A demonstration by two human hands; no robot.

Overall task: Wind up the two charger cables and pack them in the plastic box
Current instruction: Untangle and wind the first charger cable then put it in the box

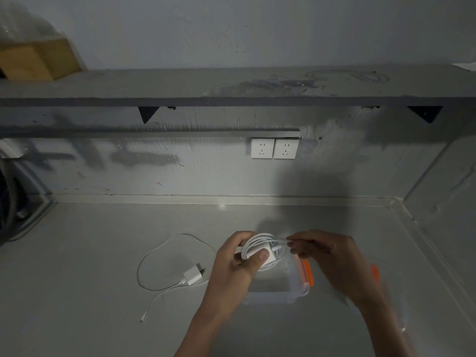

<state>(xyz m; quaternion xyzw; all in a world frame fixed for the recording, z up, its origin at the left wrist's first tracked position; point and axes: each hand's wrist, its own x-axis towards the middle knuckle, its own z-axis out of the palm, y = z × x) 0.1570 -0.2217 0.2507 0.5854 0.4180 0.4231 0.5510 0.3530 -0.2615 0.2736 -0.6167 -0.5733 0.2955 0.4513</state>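
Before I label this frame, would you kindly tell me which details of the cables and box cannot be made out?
Head view only:
- wound charger: its plug is mostly covered by the coiled cable and the left hand.
- cable end at the right hand: blurred, hidden by the fingers.
- plastic box: far side behind both hands.
- loose charger: its end connector is too small to identify.

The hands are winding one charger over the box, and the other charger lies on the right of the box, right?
Nearly. In the head view the other charger lies on the left of the box, not the right. The rest holds.
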